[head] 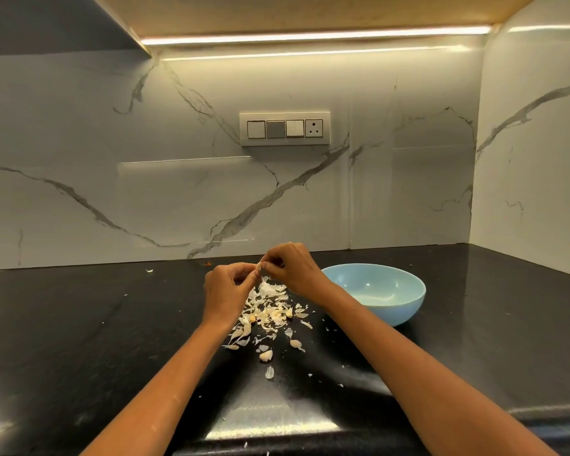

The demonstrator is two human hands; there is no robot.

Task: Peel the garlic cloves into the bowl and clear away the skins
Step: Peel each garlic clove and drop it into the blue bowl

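A person's two bare forearms reach forward over a black stone countertop [79, 324] in a kitchen corner with white marble-look walls. Both hands meet above the counter. The left hand [226, 289] and the right hand [293, 269] each have their fingers curled inward, pinching one small garlic clove [259, 266] between them, the fingertips almost touching.

Directly below the hands lies a loose heap of papery garlic skins [270, 301], with several cloves [266, 355] and more scraps scattered nearer the person. A pale blue bowl [405, 311] sits just to the right of the heap, beside the right wrist.

The step in hand appears to be stripping the skin from this clove. It would go best by holding the clove steady in one hand while the other catches a loose edge of skin and pulls it away, letting scraps fall on the heap rather than into the bowl, then dropping the bare clove in the bowl.

The clove is mostly covered by the fingers, so how much skin remains on it cannot be told. Whether the cloves on the counter are peeled is hard to judge. The bowl's inside shows no cloves, though its near wall hides part of the bottom. A switch panel with a socket [284, 128] sits on the back wall
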